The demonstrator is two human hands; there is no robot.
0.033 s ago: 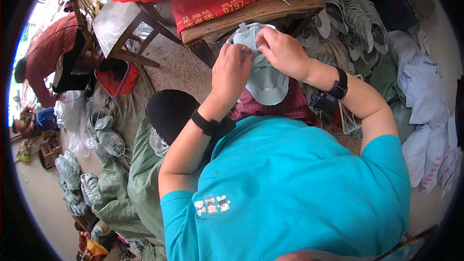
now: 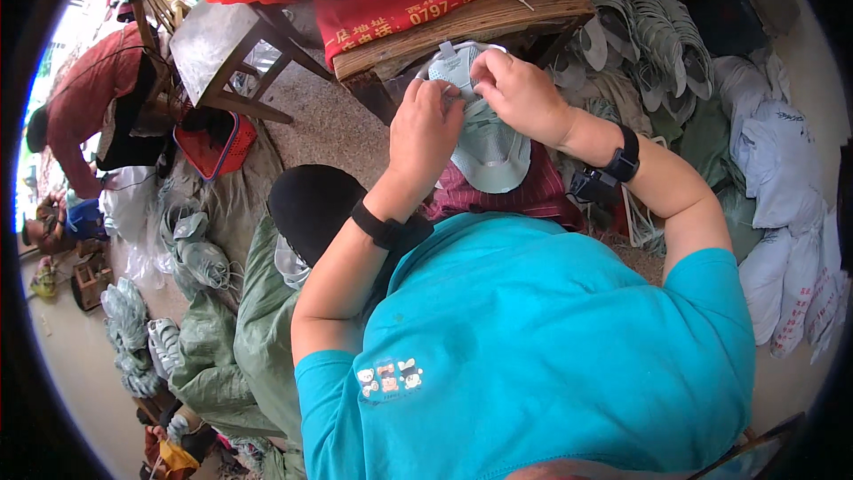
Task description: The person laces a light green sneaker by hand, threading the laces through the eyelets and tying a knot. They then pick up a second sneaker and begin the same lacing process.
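Note:
A pale grey-green shoe upper lies over my lap, its toe end toward me and its tongue toward the wooden bench. Over its left side is my left hand, thumb and fingers closed in a pinch. My right hand is also closed, its fingertips pressed together at the upper's right edge beside the tongue. Whatever thin piece lies between the fingertips of either hand is too small to make out. Both hands are close together, and they cover the middle of the upper.
The wooden bench stands just beyond the upper, with a red printed cloth on it. Stacked shoe uppers and white sacks fill the right. At left are a stool, a red basket, green sacks and a bending person.

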